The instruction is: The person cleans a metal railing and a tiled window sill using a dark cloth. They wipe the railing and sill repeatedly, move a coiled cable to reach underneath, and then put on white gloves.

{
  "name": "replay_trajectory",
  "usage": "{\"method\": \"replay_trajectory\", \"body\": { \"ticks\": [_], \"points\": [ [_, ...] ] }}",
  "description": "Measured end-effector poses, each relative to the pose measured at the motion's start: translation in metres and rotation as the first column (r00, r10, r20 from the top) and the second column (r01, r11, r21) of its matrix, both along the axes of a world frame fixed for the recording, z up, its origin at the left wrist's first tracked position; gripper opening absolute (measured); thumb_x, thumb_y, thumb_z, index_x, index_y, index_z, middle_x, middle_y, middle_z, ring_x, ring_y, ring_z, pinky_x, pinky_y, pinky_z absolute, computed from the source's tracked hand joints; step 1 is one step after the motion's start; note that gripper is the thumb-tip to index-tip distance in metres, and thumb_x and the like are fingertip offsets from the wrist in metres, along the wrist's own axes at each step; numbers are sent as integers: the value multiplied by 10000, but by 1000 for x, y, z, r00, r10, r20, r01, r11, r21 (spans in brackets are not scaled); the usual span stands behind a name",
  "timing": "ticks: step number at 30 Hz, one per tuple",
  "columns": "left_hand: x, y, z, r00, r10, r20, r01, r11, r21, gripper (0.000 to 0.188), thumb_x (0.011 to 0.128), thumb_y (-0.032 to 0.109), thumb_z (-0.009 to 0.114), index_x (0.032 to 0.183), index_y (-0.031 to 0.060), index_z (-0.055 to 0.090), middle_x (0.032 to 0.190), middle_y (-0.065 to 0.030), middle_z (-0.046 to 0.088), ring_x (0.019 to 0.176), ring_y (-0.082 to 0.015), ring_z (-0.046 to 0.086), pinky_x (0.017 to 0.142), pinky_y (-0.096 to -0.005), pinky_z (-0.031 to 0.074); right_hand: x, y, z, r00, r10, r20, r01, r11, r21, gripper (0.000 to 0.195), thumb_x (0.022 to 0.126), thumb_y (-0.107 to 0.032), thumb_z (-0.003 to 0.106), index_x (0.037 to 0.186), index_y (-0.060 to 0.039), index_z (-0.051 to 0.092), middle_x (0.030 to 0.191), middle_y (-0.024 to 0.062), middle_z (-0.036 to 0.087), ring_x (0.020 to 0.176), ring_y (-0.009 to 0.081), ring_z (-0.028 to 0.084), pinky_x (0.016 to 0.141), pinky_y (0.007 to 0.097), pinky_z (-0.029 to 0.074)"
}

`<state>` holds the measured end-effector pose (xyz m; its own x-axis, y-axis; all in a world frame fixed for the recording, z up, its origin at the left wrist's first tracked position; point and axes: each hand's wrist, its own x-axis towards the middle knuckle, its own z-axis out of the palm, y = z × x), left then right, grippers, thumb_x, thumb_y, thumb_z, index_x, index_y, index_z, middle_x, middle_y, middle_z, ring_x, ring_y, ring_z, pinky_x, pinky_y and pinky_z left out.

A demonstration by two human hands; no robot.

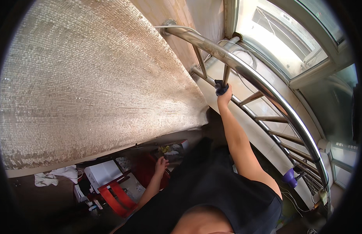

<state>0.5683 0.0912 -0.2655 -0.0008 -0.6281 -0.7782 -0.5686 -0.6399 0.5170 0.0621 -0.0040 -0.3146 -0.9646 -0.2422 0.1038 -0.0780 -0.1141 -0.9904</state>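
Note:
Reaching forward, my right hand (pixel 225 98) grips a dark cloth (pixel 219 87) wrapped about the foot of a metal baluster (pixel 226 74), where it meets the lower rail (pixel 247 110). This baluster belongs to a curved, shiny metal railing whose thick top rail (pixel 251 70) arcs above and to the right of my hand. My left hand (pixel 161 165) hangs low by my side, fingers loosely bent and a little apart, with nothing visible in it. Beyond its fingers lie small mixed items (pixel 171 149), too blurred to name.
A large textured beige curtain (pixel 105 79) fills the left. Windows (pixel 283 38) and a ledge with coiled cable (pixel 247 57) stand behind the railing. Below are a red chair (pixel 118 199), a white box (pixel 103 174) and white cloth (pixel 46 179). A purple object (pixel 290 177) hangs by the lower railing.

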Motion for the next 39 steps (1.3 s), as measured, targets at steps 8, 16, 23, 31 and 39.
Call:
{"method": "replay_trajectory", "body": {
  "ticks": [8, 16, 23, 31, 39],
  "points": [
    [70, 18, -34, 981, 65, 182, -121, 941, 316, 411, 1021, 344, 468, 1350, 98, 450, 1139, -88, 633, 949, -199, 640, 762, -350, 504, 71, -59, 129, 996, 26, 81, -19, 996, -93, 553, 819, -99, 692, 1306, -16, 442, 1196, 178, 556, 1097, 323, 550, 991, 379, 399],
    [-9, -35, 11, 998, 46, -50, -42, 997, 65, 533, 996, 397, 514, 1423, 102, 392, 1246, -117, 618, 1024, -206, 634, 882, -366, 478, 5, -145, 152, 782, -196, -592, 150, 981, -126, 566, 735, -72, 744, 1242, -25, 496, 1112, 222, 567, 1034, 438, 526, 912, 481, 415],
    [-11, -39, 7, 993, -108, -43, 111, 992, 65, 559, 995, 442, 503, 1423, 98, 396, 1228, -108, 622, 1031, -197, 626, 874, -364, 482, 1, -82, -26, 906, 64, -418, 92, 935, 343, 366, 738, -88, 728, 1045, -24, 539, 974, 208, 562, 922, 442, 542, 786, 474, 449],
    [50, 6, -14, 999, 32, -3, -30, 958, 285, 431, 1014, 386, 495, 1336, 105, 441, 1075, -70, 639, 907, -202, 633, 779, -383, 522, 47, -79, 30, 629, 376, -680, 34, 861, 508, 474, 792, -21, 559, 1260, 43, 510, 1230, 216, 497, 1159, 395, 484, 1027, 435, 397],
    [84, -2, -44, 960, 244, -137, -216, 958, 189, 345, 1026, 344, 477, 1284, 116, 472, 999, -82, 609, 822, -176, 588, 720, -331, 527, 25, -149, -55, 342, 763, -549, 570, 296, 767, 503, 952, -261, 423, 1438, -134, 438, 1451, 147, 401, 1338, 307, 369, 1073, 503, 247]
  ]
}}
